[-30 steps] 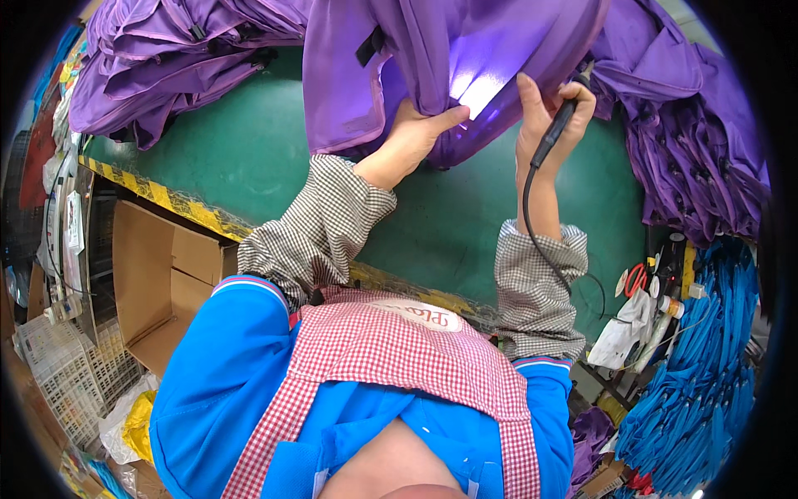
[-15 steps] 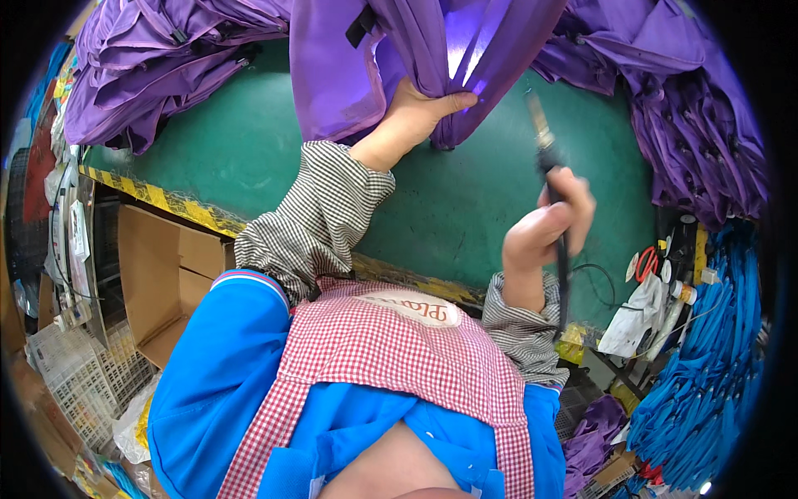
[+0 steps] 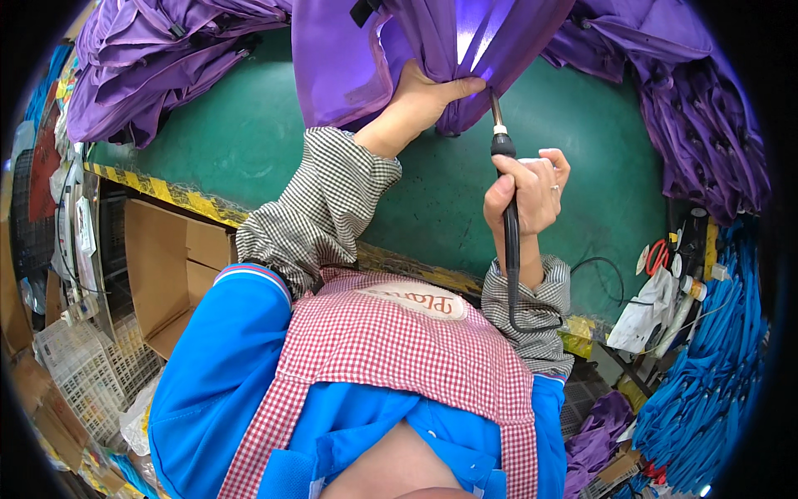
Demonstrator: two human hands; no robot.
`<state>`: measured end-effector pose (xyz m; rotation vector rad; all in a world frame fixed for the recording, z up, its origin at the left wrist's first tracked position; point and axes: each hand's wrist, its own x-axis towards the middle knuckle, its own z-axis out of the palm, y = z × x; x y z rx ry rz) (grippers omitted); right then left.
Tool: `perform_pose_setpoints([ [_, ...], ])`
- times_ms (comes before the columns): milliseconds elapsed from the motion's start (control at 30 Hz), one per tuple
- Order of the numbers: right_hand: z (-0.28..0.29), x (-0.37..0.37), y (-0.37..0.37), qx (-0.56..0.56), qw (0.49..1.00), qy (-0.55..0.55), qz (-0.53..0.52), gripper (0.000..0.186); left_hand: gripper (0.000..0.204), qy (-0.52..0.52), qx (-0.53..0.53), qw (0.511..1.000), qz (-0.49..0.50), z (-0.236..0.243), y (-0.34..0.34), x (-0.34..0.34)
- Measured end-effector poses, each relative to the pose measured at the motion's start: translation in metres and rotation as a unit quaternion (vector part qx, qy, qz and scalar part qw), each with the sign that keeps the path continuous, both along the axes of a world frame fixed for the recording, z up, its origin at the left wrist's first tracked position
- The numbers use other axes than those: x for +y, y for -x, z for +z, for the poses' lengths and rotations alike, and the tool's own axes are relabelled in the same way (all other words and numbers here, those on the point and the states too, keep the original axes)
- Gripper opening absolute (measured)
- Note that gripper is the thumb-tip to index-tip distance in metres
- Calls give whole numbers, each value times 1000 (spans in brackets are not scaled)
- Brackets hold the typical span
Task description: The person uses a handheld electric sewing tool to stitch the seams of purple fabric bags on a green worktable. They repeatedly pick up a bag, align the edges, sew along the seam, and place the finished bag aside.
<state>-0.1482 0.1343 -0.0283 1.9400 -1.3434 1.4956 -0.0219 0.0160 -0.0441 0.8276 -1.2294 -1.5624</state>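
Observation:
My left hand (image 3: pixel 420 101) grips a purple fabric bag (image 3: pixel 341 75), its thumb lying across gathered folds; most of its fingers are hidden behind the cloth. Bright light shows through an opening in the folds. Between the thumb and fingers of my right hand (image 3: pixel 532 193) is a soldering iron (image 3: pixel 504 143) with a black handle and a metal shaft. Its tip points up at the fabric edge just right of my left thumb; whether it touches the cloth I cannot tell. The iron's black cord hangs past my right cuff.
Purple fabric pieces are heaped on the green table (image 3: pixel 432 200) at far left and right. Hazard tape (image 3: pixel 166 193) lines its near edge. A cardboard box (image 3: pixel 162 274) stands below at left. Red-handled scissors (image 3: pixel 657 256) and blue straps (image 3: pixel 698 358) are at right.
My right hand has moved up and slightly left, bringing the iron's tip from open space to the fabric edge. My left hand and the bag have shifted slightly upward.

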Motion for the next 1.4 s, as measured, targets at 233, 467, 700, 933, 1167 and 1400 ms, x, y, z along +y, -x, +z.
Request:
perform_pose_setpoints([
  [233,17,11,8,-107,992,2,66,30,35,23,-9,1000,-18,6,-20,-8],
  [467,-34,-49,-29,-413,896,-128,103,74,39,111,91,989,-20,14,-9,-6],
  [700,-40,-47,-37,-594,792,-84,111,62,32,178,-25,983,-33,23,-26,-13],
  [933,-29,-45,-27,-537,832,-124,67,61,30,41,1,999,-14,20,-10,-5],
  [1167,-24,-47,-14,-447,878,-161,58,55,35,136,-32,990,4,26,-4,-3],
  [1400,-26,-54,-13,-417,904,-99,12,50,28,177,-185,966,43,36,-9,1],
])
